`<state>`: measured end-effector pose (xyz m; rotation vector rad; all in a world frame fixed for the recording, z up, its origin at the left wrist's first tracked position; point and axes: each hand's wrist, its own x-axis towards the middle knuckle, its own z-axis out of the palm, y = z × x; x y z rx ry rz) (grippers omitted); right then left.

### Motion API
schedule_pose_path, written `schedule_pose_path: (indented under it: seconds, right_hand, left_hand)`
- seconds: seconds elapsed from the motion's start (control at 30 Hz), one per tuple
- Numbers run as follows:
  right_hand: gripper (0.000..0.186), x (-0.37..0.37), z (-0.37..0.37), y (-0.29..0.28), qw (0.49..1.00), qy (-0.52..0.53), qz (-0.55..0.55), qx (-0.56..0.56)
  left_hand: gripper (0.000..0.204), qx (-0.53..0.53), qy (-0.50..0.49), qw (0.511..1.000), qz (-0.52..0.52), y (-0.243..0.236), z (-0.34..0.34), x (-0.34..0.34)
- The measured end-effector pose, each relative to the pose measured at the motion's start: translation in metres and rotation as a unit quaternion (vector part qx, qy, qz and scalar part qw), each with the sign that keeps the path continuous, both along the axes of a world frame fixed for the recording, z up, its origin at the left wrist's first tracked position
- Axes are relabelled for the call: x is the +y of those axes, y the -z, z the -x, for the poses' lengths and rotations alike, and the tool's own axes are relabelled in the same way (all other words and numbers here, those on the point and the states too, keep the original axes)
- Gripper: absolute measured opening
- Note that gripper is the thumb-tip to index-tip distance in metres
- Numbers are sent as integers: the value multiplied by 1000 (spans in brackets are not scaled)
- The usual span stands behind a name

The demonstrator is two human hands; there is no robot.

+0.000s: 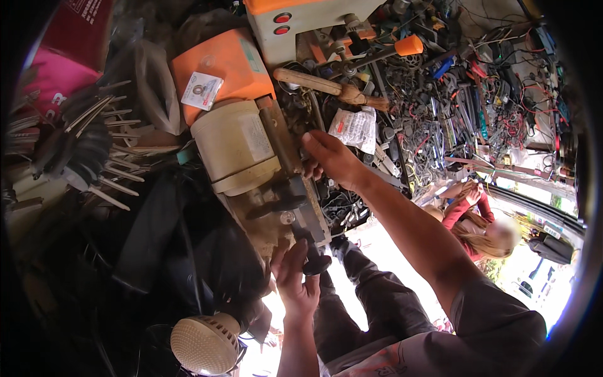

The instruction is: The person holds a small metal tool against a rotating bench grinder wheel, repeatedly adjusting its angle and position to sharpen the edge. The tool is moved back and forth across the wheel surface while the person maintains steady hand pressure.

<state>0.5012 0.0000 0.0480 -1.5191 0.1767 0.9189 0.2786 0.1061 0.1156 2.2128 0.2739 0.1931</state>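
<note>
left hand (295,281): held half-curled beside black knob (316,265), grip can't be told | right hand (331,161): held curled near beige motor (232,141), grip can't be told

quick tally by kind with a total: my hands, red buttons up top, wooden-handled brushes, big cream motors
Hands, left hand and right hand: 2
Red buttons: 2
Wooden-handled brush: 1
Cream motor: 1
Total: 6
</note>
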Motion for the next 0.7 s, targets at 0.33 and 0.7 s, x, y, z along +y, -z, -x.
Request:
schedule_pose_path:
  seconds: [0.33,0.7]
  right_hand:
    - [49,5,-13,-5,999,-18,31,0]
    - [62,3,-7,0,999,-31,30,-18]
  left_hand:
    - [25,-53,7,998,13,15,-5,3]
    - [21,-57,25,998,6,13,-5,7]
